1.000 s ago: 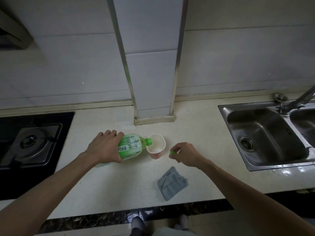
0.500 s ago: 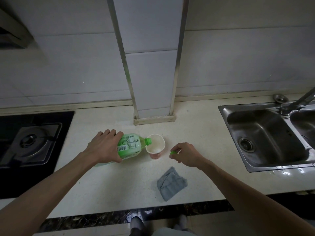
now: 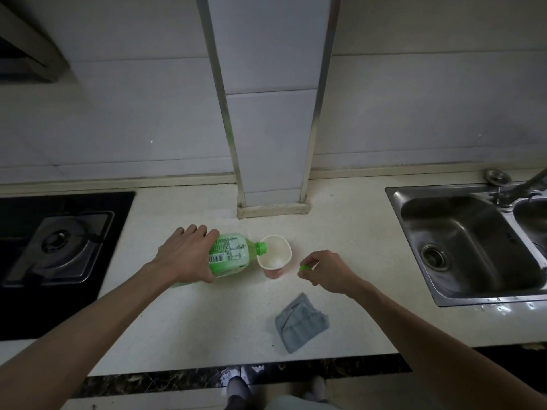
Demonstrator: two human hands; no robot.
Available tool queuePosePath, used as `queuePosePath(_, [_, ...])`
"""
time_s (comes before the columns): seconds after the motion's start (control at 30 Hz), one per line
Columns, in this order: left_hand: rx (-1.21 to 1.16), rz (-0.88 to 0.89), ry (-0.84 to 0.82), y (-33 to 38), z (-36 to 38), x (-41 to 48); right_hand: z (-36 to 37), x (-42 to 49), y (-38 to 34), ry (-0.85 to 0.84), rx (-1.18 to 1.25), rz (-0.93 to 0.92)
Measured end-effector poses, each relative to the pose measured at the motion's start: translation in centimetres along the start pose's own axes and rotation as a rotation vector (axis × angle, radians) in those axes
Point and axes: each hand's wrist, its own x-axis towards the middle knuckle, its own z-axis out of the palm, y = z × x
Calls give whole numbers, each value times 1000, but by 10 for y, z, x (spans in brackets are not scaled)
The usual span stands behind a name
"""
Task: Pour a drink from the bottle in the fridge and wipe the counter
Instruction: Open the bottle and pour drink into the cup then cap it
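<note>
Near the middle of the desk [image 3: 207, 321], a little toward its back edge, we see the left hand [image 3: 186, 255] wrapped around the green bottle [image 3: 233, 254]. The bottle is tipped on its side, with its open neck at the rim of the paper cup [image 3: 275, 255]. The cup stands upright just right of the bottle. Something pale lies at its bottom, possibly drink, though the dim view leaves us unsure. The right hand [image 3: 328, 270], just right of the cup and apart from it, pinches the green cap [image 3: 304, 268] in its fingertips. A grey cloth [image 3: 300, 322] lies crumpled nearer the front edge. We find a steel sink [image 3: 461, 241] at the desk's right end and a black stove [image 3: 59, 247] at its left.
</note>
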Motion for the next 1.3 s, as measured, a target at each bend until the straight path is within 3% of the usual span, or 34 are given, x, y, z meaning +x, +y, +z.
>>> queuePosePath(1.3, [12,8,17,-11,-4,-2,2,6,-8,-8,-16,-13])
